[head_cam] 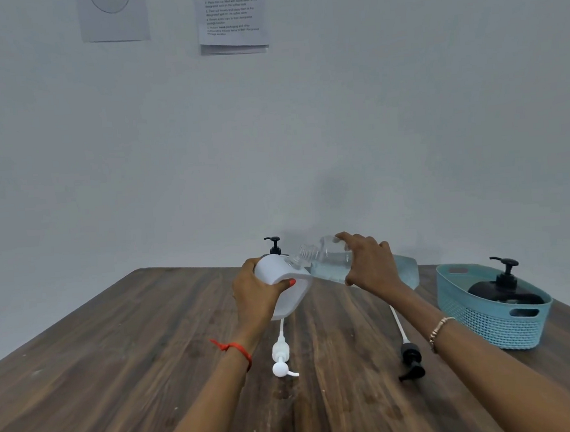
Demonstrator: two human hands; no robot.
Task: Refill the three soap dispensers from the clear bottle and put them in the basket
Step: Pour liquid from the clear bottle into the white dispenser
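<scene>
My left hand (pixel 257 293) grips a white soap dispenser body (pixel 290 291), tilted, its pump off. My right hand (pixel 369 265) holds the clear bottle (pixel 327 258) tipped on its side, its open neck against the white dispenser's top. A white pump head (pixel 280 357) and a black pump head (pixel 411 362) lie on the table in front. A pale blue dispenser body (pixel 407 271) stands behind my right hand, mostly hidden. A black dispenser (pixel 504 290) sits in the teal basket (pixel 486 319) at right. A black pump (pixel 274 245) shows behind the white dispenser.
The wooden table (pixel 118 362) reaches back to a grey wall. Two paper sheets (pixel 231 17) hang on the wall high up. The basket stands close to the table's right edge.
</scene>
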